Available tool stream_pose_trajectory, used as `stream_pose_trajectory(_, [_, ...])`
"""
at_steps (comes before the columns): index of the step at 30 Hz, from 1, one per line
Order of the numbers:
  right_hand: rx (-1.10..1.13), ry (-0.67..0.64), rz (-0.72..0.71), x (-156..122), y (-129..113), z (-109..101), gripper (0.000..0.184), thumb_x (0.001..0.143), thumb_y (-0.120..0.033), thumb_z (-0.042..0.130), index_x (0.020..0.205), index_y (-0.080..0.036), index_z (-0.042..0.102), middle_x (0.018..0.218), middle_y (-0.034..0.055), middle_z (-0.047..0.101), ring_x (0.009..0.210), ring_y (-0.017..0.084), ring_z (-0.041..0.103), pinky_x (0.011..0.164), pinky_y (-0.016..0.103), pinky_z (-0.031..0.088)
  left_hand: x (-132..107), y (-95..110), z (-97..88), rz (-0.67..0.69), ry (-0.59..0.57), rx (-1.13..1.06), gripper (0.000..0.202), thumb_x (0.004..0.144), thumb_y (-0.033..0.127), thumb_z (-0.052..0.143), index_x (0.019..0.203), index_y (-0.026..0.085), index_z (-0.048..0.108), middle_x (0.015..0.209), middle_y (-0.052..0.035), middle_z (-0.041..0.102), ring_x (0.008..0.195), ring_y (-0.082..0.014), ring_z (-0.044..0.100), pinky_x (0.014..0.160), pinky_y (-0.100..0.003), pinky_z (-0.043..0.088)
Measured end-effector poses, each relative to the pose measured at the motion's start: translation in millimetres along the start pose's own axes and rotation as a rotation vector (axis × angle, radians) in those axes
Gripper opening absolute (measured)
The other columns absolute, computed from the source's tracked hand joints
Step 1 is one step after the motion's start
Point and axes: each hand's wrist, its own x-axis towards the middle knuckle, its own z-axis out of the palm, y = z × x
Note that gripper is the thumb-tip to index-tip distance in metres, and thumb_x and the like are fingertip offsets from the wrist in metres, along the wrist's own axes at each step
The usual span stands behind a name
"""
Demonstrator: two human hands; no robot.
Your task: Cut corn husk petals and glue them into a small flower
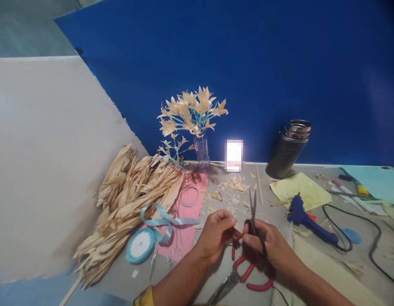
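Clearly, your right hand (269, 240) curls round black-handled scissors (253, 216), likely light, stiff, best held by the loops; your left hand (216, 236) pinches something indistinct.

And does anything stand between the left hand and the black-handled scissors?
Something small and reddish, too unclear to name, sits between the left hand and right hand; otherwise, nothing visible blocks the way to the scissors.

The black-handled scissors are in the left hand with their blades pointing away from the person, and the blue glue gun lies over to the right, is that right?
Not quite: the head view shows the black-handled scissors in the right hand, not the left. Their blades do point away, and the blue glue gun does lie over to the right.
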Motion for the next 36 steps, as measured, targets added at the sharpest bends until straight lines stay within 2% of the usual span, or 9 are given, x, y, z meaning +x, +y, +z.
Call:
stream_pose_trajectory(3, [-0.012,-0.072,0.05,-0.1,-2.2,0.4,0.057,0.072,-0.073,0.072,0.074,-0.018,0.057,0.061,-0.0024,0.051,0.054,0.011,0.042,0.05,0.024,0.034,2.7,11.0,-3.9,0.041,0.038,-0.083,0.031,0.062,0.03,0.085,0.069,0.014,0.06,0.064,0.0005,0.062,0.054,-0.0108,0.06,0.056,-0.023,0.046])
stream_pose_trajectory(6, [-0.077,-0.128,0.087,-1.1,-2.3,-0.7,0.063,0.074,-0.08,0.066,0.07,-0.018,0.054,0.061,-0.0005,0.053,0.054,0.012,0.044,0.05,0.024,0.033,3.5,22.5,-6.7,0.07,0.069,-0.115,0.032,0.062,0.03,0.086,0.069,0.015,0.059,0.064,0.0009,0.062,0.055,-0.0106,0.06,0.057,-0.023,0.047])
stream_pose_trajectory(9, [-0.135,-0.187,0.073,-3.2,-2.1,-3.0,0.07,0.07,-0.087,0.061,0.066,-0.018,0.053,0.059,0.0,0.053,0.053,0.012,0.043,0.049,0.024,0.032,2.3,30.3,-7.2,0.102,0.074,-0.107,0.031,0.063,0.03,0.086,0.071,0.015,0.06,0.064,-0.0004,0.063,0.056,-0.0118,0.062,0.056,-0.022,0.048])
stream_pose_trajectory(14, [-0.141,-0.29,0.098,-6.7,-4.2,-3.7,0.071,0.069,-0.087,0.062,0.068,-0.017,0.056,0.059,0.0003,0.056,0.05,0.01,0.043,0.047,0.022,0.028,1.4,33.0,-5.7,0.125,0.069,-0.1,0.03,0.064,0.03,0.085,0.071,0.015,0.059,0.065,-0.0014,0.064,0.057,-0.0128,0.063,0.054,-0.022,0.049])
stream_pose_trajectory(19, [-0.105,-0.288,0.174,-7.7,-7.1,1.8,0.072,0.062,-0.087,0.068,0.067,-0.016,0.056,0.057,-0.0005,0.055,0.049,0.012,0.051,0.045,0.021,0.03,2.1,31.5,-3.9,0.131,0.08,-0.081,0.031,0.061,0.03,0.086,0.07,0.016,0.06,0.062,0.0005,0.062,0.055,-0.0139,0.064,0.053,-0.023,0.05])
stream_pose_trajectory(23, [-0.127,-0.268,0.217,-8.0,-7.9,4.9,0.063,0.067,-0.079,0.071,0.067,-0.017,0.057,0.056,0.0008,0.058,0.048,0.012,0.054,0.042,0.019,0.029,1.8,30.8,-2.5,0.139,0.089,-0.066,0.03,0.062,0.03,0.085,0.068,0.016,0.059,0.059,0.0003,0.061,0.054,-0.014,0.064,0.053,-0.024,0.05])
stream_pose_trajectory(28, [-0.151,-0.238,0.233,-7.3,-6.1,4.8,0.047,0.074,-0.06,0.073,0.064,-0.018,0.056,0.054,0.0008,0.061,0.044,0.009,0.049,0.039,0.018,0.024,2.2,27.9,-2.2,0.141,0.088,-0.061,0.03,0.062,0.03,0.085,0.068,0.016,0.059,0.059,0.0012,0.06,0.055,-0.0132,0.063,0.053,-0.023,0.049])
stream_pose_trajectory(36, [-0.171,-0.231,0.246,-5.3,-2.5,2.5,0.042,0.076,-0.055,0.072,0.063,-0.018,0.054,0.052,-0.0021,0.059,0.04,0.006,0.04,0.038,0.018,0.02,2.0,27.2,-0.8,0.148,0.088,-0.066,0.031,0.062,0.03,0.086,0.067,0.016,0.058,0.058,0.0027,0.058,0.054,-0.0125,0.062,0.053,-0.022,0.048])
